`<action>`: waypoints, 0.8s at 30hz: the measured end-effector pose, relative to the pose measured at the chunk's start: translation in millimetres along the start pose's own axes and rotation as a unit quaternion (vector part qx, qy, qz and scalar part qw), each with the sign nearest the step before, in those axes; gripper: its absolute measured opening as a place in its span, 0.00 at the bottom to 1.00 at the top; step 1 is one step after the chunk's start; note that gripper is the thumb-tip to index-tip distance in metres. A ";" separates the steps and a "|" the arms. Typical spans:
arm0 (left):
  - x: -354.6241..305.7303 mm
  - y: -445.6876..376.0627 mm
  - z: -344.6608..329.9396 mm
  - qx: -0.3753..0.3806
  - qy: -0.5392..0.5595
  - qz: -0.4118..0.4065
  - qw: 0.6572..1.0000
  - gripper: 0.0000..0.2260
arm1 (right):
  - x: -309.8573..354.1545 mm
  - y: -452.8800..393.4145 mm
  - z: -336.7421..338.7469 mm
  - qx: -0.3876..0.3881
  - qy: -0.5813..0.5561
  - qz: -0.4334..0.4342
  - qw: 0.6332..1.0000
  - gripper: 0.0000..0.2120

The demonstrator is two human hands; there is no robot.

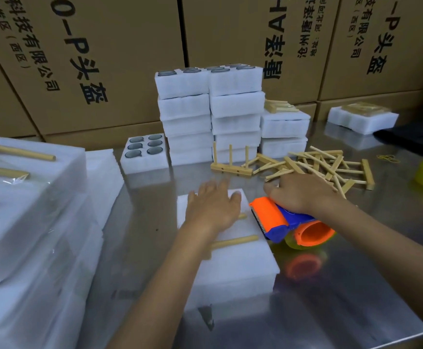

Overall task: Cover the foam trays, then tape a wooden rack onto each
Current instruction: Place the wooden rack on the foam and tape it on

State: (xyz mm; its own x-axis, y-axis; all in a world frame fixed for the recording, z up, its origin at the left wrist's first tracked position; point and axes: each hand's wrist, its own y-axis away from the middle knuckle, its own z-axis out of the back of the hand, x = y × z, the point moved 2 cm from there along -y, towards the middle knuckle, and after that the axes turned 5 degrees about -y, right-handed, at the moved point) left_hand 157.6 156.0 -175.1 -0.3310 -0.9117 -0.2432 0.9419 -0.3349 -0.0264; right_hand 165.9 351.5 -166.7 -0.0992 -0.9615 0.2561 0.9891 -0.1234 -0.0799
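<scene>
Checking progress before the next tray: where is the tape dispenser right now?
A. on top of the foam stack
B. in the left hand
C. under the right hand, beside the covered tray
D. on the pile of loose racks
C: the right hand grips the tape dispenser on the steel table, just right of the covered foam tray.

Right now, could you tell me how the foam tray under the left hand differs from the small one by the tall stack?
The foam tray under the left hand is covered, its pockets hidden; the small tray by the stack is open, showing six round glasses. The near one carries a wooden rack under the left hand; the small one carries nothing on top. Both are white foam on the metal table.
</scene>
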 end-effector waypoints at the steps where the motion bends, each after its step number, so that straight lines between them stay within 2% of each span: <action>1: -1.6 -0.9 -10.4 0.030 -0.071 0.012 0.997 0.25 | -1.2 -0.3 -0.3 0.000 0.000 0.001 1.000 0.25; 2: -1.0 -0.4 -18.9 0.036 -0.124 0.017 0.992 0.26 | -2.0 -0.5 -0.1 0.000 0.002 0.003 1.000 0.25; 4: 2.2 2.9 -25.9 0.012 -0.155 0.018 0.988 0.26 | -2.8 -2.0 0.1 0.001 0.002 0.012 1.000 0.25; 12: 0.9 6.4 -23.8 0.009 -0.127 0.007 0.992 0.26 | -15.3 -8.8 2.4 0.029 -0.032 0.022 0.999 0.19; 16: 1.7 7.2 -21.5 0.009 -0.112 0.015 0.994 0.26 | -19.0 -16.2 7.9 0.029 -0.004 0.038 0.999 0.24; 18: 2.9 9.4 -21.1 0.010 -0.112 0.018 0.993 0.26 | -39.7 -14.9 14.0 0.021 0.027 0.020 0.999 0.25; 22: 2.1 8.0 -22.7 0.026 -0.151 0.013 0.988 0.26 | -113.1 3.2 31.8 0.015 0.070 -0.070 0.995 0.31; 24: 2.1 5.8 -23.1 0.036 -0.157 0.010 0.987 0.27 | -126.1 8.4 32.0 -0.008 0.082 -0.079 0.993 0.31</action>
State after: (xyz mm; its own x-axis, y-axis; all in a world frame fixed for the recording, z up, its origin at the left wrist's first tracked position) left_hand 163.7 157.6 -198.2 -0.3248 -0.9433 0.0689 0.9455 -0.3222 0.0465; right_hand 190.3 479.6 -168.8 -0.2702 -0.9569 0.1061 0.9582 -0.2780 -0.0672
